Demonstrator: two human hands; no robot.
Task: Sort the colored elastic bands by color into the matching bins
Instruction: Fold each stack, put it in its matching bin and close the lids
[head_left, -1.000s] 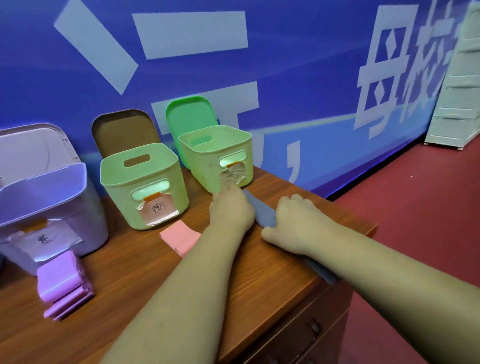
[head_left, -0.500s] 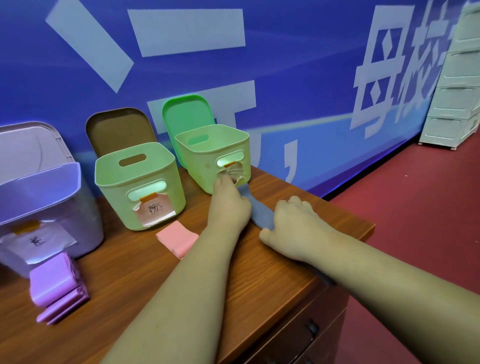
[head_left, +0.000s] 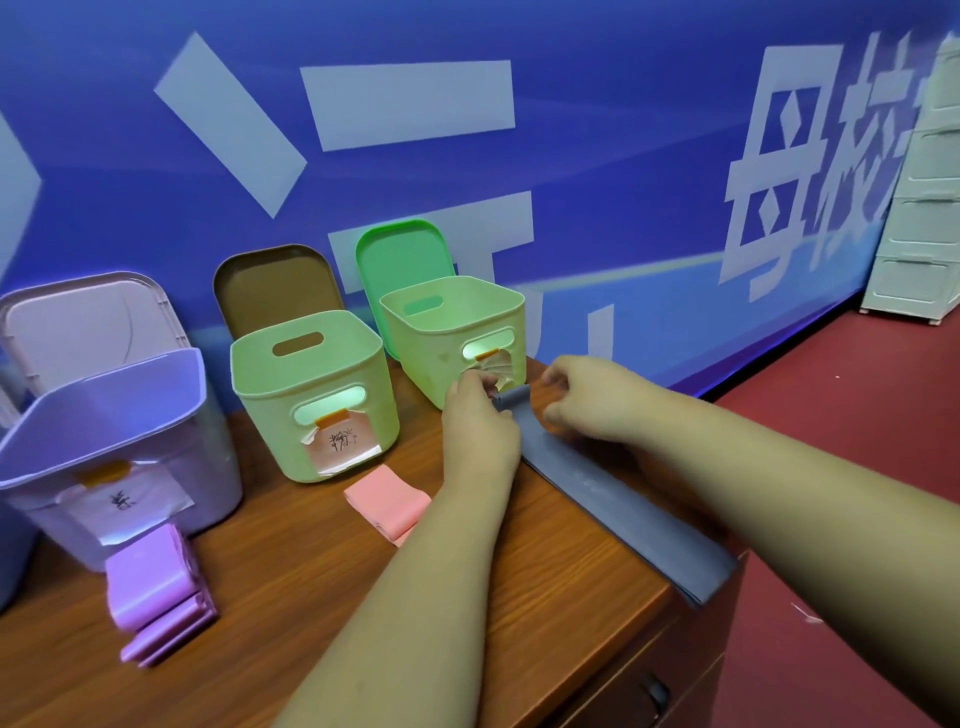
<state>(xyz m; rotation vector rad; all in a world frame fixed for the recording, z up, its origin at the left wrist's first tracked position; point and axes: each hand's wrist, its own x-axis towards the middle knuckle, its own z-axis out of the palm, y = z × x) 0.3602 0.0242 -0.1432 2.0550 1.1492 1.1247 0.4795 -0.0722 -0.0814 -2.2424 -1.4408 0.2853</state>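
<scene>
The bench (head_left: 311, 597) shows a brown wood grain with a light sheen. The grey band (head_left: 613, 499), at three o'clock on it, looks like smooth, matt rubber; the purple bands (head_left: 150, 587) at eight o'clock are glossier. The green bins (head_left: 311, 395) and the purple bin (head_left: 104, 415) are smooth plastic. Their paper labels (head_left: 340, 447) are wrinkled.

Grey band (head_left: 613, 499) flat by right green bin (head_left: 415, 356) — pink band (head_left: 387, 506), purple bands (head_left: 156, 597) folded.

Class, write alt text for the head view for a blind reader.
The left hand holds the far end of a long grey band on a wooden table, the right hand close by, near two green bins and a purple bin.
</scene>
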